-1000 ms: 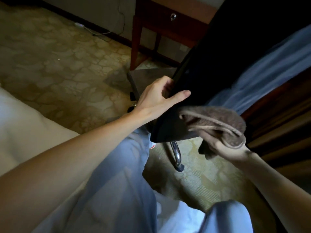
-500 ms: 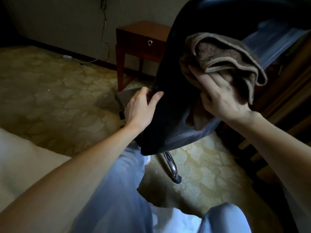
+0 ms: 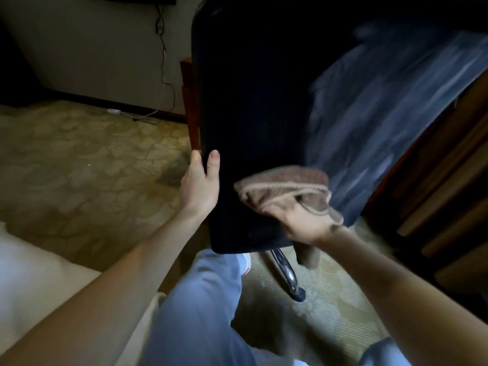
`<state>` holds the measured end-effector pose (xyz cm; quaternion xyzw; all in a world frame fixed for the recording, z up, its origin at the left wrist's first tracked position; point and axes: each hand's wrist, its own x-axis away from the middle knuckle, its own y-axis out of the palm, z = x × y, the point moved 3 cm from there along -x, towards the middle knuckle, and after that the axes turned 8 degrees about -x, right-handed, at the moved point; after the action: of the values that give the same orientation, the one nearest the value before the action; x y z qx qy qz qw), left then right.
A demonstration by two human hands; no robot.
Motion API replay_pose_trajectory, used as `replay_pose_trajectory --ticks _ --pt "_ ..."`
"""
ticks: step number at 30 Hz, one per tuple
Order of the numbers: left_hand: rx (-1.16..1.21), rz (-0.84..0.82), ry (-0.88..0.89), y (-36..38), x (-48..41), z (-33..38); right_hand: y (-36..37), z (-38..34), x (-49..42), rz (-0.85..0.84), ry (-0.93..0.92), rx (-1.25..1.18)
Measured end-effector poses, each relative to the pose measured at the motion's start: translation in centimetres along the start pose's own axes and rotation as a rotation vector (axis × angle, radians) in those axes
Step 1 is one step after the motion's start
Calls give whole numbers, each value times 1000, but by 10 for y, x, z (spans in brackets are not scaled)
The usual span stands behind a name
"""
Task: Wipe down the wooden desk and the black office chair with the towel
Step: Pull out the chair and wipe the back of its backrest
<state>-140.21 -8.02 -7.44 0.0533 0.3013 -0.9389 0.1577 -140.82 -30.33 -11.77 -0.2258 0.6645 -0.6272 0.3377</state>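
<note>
My left hand point(image 3: 200, 186) grips the side edge of the black office chair point(image 3: 250, 114). The thumb lies on the side I can see, and the fingers curl round behind the edge. My right hand point(image 3: 298, 220) holds the brown towel point(image 3: 285, 186), which is bunched up over its fingers. I cannot see those fingers under the cloth. The towel is pressed on the low part of the chair back, at 3 o'clock from my left hand. One end of the towel hangs down below my right wrist.

The chair back is tall and dark and fills the middle of my view up to 12 o'clock. A blue cloth point(image 3: 383, 114) hangs over the chair at 2 o'clock, and it looks blurry. Under the chair, at 6 o'clock from the towel, a shiny metal leg point(image 3: 284, 270) goes down to a black wheel point(image 3: 299, 295) on the carpet point(image 3: 92, 167).

My legs, in light blue trousers point(image 3: 200, 299), are at 6 o'clock. A white bed point(image 3: 31, 273) is at 8 o'clock. Dark brown wooden furniture point(image 3: 435, 194) stands at 3 o'clock, and I cannot tell if it is the counter. A reddish wooden table leg point(image 3: 188, 101) peeks out behind the chair at 11 o'clock. A thin black cable point(image 3: 163, 62) hangs down the wall near it.
</note>
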Motion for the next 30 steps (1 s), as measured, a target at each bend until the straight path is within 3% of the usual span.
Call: replay_pose_trajectory --ticks 2,4,9,16,23,30 --pt "6 14 5 -4 -5 -6 27 -1 12 -127 18 20" --pt "30 27 18 -6 -6 -10 42 -1 24 -97 -1 36" --pt "72 49 10 -5 -7 -13 13 -5 36 278 -60 27" --pt "99 -3 -22 -11 -8 -14 -126 -26 3 701 -227 156" --pt "56 -116 -49 -36 -8 -5 -219 -13 -19 723 -124 197" --pt "-49 -45 39 -45 -8 1 -158 -15 -30 718 61 13"
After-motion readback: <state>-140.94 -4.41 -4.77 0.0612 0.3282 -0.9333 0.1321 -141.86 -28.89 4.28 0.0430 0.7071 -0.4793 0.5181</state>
